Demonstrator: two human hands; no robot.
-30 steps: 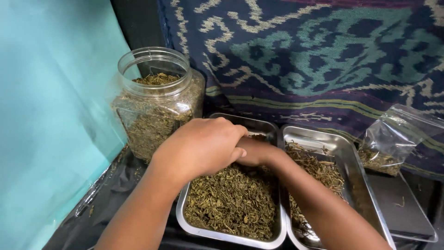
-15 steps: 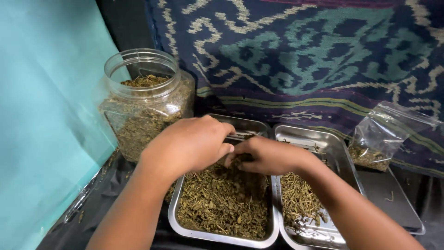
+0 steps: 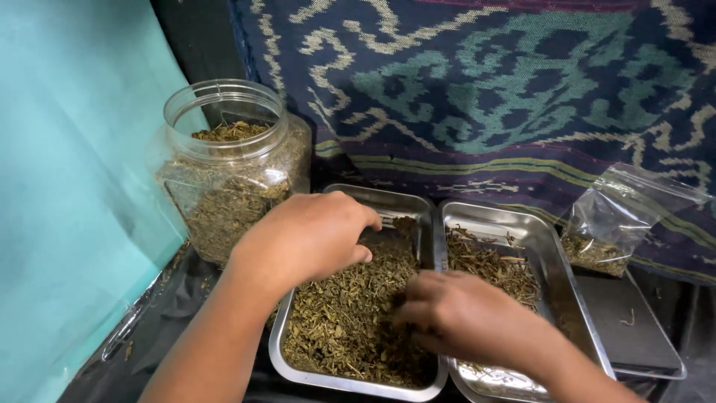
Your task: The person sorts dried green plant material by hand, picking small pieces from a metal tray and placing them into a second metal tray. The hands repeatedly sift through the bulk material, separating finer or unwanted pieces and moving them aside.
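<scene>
Lower centre of frame: steel tray of dried herbs, long axis running away from camera. Left hand loosely curled above; right hand pinching herbs, fingers narrow.

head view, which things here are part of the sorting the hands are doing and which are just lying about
In use:
- left hand and right hand, both down in the dried green-brown leaves
- left rectangular steel tray holding those leaves

Lying about:
- right rectangular steel tray of coarser leaves
- clear plastic jar, lid off
- small clear plastic bag
- patterned woven cloth
</scene>
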